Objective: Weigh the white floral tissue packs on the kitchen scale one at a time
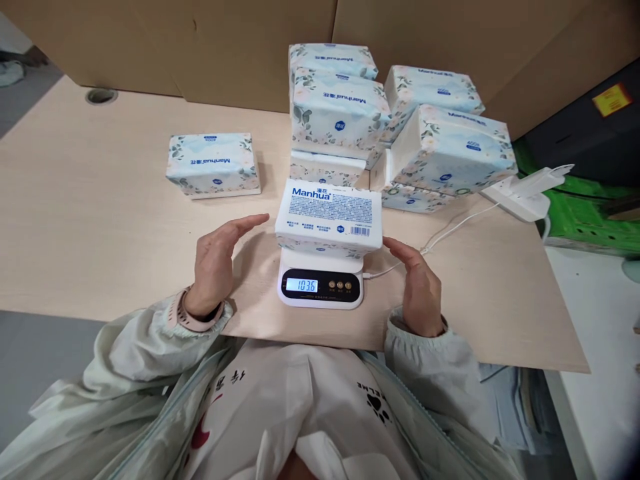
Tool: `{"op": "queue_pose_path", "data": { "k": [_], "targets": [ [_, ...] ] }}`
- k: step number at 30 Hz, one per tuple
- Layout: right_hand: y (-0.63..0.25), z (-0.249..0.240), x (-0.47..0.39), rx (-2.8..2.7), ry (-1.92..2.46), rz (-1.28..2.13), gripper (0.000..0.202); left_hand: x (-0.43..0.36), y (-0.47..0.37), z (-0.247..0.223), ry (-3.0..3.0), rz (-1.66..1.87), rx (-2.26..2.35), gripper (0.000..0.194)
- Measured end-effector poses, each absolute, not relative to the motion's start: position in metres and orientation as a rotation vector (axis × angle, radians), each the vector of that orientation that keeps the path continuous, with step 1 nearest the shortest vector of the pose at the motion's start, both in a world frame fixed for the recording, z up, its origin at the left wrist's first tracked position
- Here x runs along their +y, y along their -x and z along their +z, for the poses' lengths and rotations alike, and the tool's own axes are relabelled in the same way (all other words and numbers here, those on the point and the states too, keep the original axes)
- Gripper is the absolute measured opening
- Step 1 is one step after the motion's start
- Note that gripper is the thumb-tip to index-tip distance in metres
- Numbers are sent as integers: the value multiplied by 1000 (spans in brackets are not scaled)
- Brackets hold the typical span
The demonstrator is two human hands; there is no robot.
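A pack of tissues (327,217), printed side up, rests on a white digital scale (320,300) near the table's front edge. The lit display appears to read 103.6, though the decimal point is hard to make out. To the left of the pack, my left hand (215,267) is apart from it, fingers stretched out and empty. On the other side, my right hand (416,287) has its fingers extended, the tips close to the pack's right end; whether they touch it I cannot tell. Neither hand grips anything.
Several tissue packs (340,113) are stacked behind the scale, more at back right (455,150). One single pack (214,165) lies at left. A white cable (445,233) runs from the scale to a power strip (523,197). Cardboard (240,53) stands along the back.
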State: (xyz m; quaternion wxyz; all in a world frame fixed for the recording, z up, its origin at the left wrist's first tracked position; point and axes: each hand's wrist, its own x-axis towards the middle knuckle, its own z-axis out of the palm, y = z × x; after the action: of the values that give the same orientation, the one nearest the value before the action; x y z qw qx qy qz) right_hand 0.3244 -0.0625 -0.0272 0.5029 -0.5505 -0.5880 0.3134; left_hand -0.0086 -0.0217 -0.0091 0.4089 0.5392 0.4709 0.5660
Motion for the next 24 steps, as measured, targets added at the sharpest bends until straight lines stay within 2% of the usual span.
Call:
{"op": "queue_pose_path", "data": {
  "k": [4, 10, 17, 24],
  "targets": [
    [-322, -25, -62, -1529, 1274, 771, 53, -20, 7, -12, -1459, 1367, 1159, 37],
    [-319, -41, -60, -1615, 1123, 857, 64, -14, -9, 5, -1665, 1138, 1058, 45],
    [-359, -46, -47, -1078, 1402, 344, 66, 26, -76, 40, -1883, 735, 767, 48],
    [-403, -40, -27, -1111, 1739, 245, 75, 70, -130, 34, -2018, 351, 746, 55]
  ]
}}
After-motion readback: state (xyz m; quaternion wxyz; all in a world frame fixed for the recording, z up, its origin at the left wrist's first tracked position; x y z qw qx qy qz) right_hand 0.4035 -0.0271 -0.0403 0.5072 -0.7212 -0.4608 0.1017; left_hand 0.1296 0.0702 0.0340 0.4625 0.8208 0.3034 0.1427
